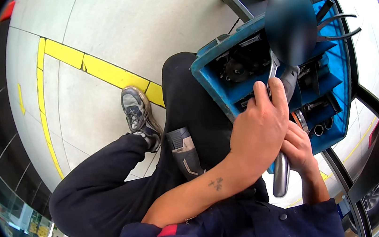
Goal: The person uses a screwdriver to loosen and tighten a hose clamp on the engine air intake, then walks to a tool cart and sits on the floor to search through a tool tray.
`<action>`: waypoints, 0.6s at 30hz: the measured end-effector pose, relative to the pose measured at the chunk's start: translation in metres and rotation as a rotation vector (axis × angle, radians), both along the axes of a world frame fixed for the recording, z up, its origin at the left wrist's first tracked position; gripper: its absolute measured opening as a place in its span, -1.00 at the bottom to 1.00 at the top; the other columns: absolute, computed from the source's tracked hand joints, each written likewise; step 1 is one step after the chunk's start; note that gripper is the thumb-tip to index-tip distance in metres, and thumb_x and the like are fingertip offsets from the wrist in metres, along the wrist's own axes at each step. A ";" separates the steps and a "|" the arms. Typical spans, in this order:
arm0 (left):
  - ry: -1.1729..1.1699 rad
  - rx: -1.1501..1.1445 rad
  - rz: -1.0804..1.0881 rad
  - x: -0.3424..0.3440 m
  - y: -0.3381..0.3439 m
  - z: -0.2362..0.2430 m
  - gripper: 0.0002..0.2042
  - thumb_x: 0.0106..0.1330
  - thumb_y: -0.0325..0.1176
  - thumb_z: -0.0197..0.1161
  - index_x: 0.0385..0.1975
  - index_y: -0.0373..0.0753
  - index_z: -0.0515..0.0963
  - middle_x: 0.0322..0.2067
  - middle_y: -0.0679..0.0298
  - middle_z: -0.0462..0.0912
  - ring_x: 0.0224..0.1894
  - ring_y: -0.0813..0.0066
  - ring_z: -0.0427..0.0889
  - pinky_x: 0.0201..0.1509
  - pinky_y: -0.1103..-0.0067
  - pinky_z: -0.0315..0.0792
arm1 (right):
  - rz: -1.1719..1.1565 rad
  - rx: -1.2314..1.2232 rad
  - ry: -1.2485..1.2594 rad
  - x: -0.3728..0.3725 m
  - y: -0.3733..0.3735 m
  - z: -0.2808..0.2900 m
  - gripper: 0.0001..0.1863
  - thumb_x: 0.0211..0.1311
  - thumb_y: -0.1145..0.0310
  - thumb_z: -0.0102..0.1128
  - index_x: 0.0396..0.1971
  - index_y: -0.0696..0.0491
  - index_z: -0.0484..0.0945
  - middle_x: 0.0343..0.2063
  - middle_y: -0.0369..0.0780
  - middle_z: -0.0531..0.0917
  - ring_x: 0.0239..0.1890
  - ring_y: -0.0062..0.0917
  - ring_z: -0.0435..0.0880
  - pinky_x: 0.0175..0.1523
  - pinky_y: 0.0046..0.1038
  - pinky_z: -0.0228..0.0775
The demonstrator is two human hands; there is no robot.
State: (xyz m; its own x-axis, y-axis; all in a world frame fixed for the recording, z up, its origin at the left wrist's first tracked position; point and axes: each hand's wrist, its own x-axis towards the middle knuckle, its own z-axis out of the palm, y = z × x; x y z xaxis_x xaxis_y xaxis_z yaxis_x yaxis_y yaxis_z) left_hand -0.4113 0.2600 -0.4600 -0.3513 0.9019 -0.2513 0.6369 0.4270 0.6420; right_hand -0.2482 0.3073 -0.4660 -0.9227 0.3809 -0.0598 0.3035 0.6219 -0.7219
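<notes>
My left hand [259,131] reaches across from the lower left, its fingers curled round a shiny metal hand tool [280,176]. The tool's rounded steel end sticks out below my hands. A slim steel shaft [273,66] shows beyond my left fingertips; whether both are one piece I cannot tell. Close against it, partly behind the left hand, my right hand [299,145] has its fingers bent against the same tool. Both hands are over the near edge of a blue toolbox [219,93]. A dark blurred oval hides part of the box's far side.
Compartments hold sockets [318,129], dark fittings [238,70] and pliers with dark handles [340,36]. A black and grey tool body [184,152] rests by my thigh. Left of my shoe [139,110], yellow tape [103,72] marks the pale floor. A dark metal frame [349,184] stands right.
</notes>
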 end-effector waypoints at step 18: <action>0.316 -0.089 -0.189 0.016 0.008 0.018 -0.48 0.12 -0.44 0.34 0.12 -0.31 0.37 -0.31 0.20 0.48 -0.55 0.59 0.65 -0.60 0.73 0.52 | -0.216 0.055 0.013 -0.017 -0.017 -0.020 -0.74 -0.22 0.46 0.42 -0.38 0.04 0.71 -0.37 -0.23 0.69 -0.11 -0.28 0.70 0.04 -0.22 0.58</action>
State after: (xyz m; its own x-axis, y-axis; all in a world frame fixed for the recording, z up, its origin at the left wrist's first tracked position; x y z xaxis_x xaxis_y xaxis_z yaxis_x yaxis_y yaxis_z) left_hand -0.3949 0.2675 -0.4416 -0.2532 0.9379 -0.2370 0.8707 0.3277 0.3668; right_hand -0.2657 0.2906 -0.4862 -0.8199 0.5721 -0.0222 0.4249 0.5820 -0.6933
